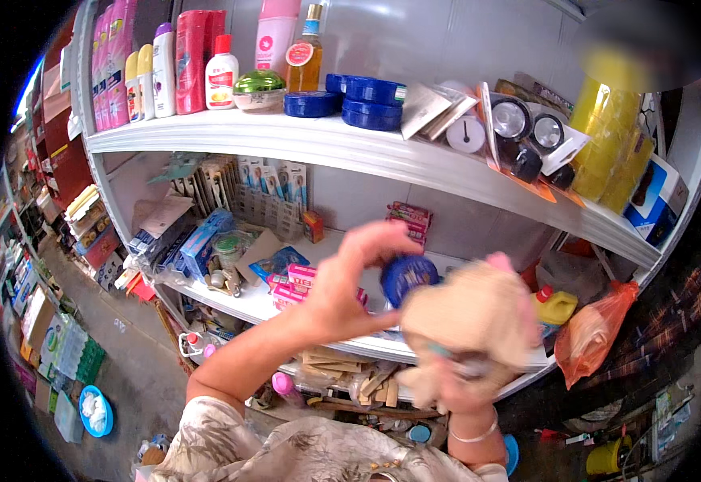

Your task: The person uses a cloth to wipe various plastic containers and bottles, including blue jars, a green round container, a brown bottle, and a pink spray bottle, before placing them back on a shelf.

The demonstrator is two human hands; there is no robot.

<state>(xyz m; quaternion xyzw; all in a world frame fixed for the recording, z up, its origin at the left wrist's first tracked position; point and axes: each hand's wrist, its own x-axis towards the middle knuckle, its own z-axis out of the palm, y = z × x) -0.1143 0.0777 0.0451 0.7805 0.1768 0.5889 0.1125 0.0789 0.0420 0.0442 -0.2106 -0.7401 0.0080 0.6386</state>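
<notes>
My left hand [344, 283] reaches over the middle shelf, its thumb and fingers curved apart. A round blue tin [409, 279] shows in the gap between them. Whether the fingertips press on the tin is unclear. My right hand [456, 388], with a bracelet at the wrist, grips a beige cloth [477, 313] that is blurred and bunched. The cloth overlaps the tin's right edge and hides part of the hand. Similar blue tins [373, 99] stand stacked on the upper shelf. Pink boxes [302, 277] lie behind my left forearm.
The upper shelf [266, 144] carries bottles, a perfume-like amber bottle [305, 60], packaged lamps [516, 123] and yellow rolls [606, 120]. Below stand toothbrush packs [278, 181], blue boxes [206, 238] and a yellow jug [558, 307]. An orange bag [597, 331] hangs at the right post.
</notes>
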